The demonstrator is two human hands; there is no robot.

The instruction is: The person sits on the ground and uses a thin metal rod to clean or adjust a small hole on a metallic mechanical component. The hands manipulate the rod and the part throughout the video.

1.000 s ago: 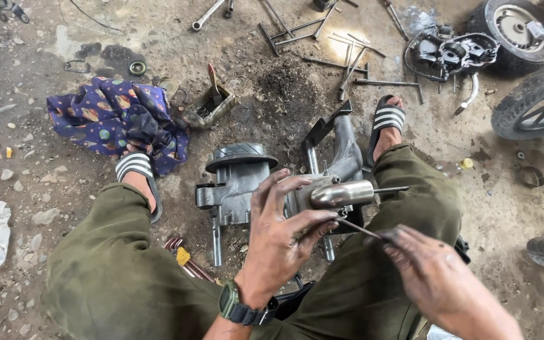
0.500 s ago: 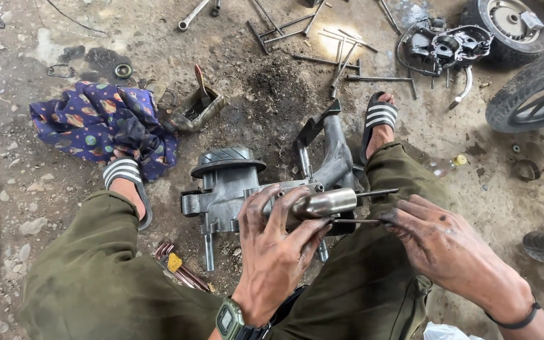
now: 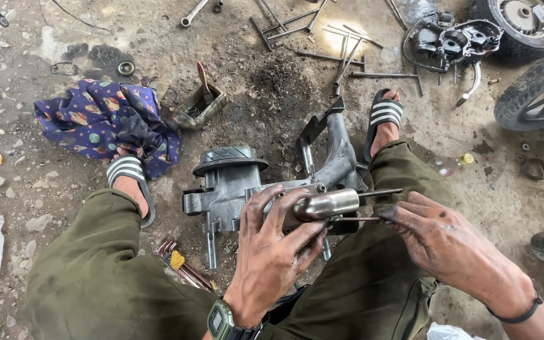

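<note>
On the ground between your knees: grey cast engine casing (image 3: 231,189) sits on oily dirt floor (image 3: 272,82), between your two sandalled feet.
Left hand: your left hand (image 3: 272,252) wraps over a shiny metal cylinder (image 3: 325,204), fingers curled on top, thumb under; closed on it.
Right hand: your right hand (image 3: 448,242) pinches a thin metal rod (image 3: 354,219) at the fingertips, rod running toward the cylinder's end.
Cylinder position: held just above your lap, in front of the casing, a second thin pin (image 3: 382,192) sticking out its right end.
Handling, cylinder: looks solid, stiff and fairly heavy; greasy hands make it slippery, so grip round the body, not the pin.
Handling, rod: light, thin, likely bends if levered; hold near the tip end.
Left of you: patterned blue cloth (image 3: 99,123), small tin tray (image 3: 199,107) with a tool in it.
Farther out: loose rods and a spanner (image 3: 193,12), another engine part (image 3: 451,41), tyres (image 3: 536,88) at right.
</note>
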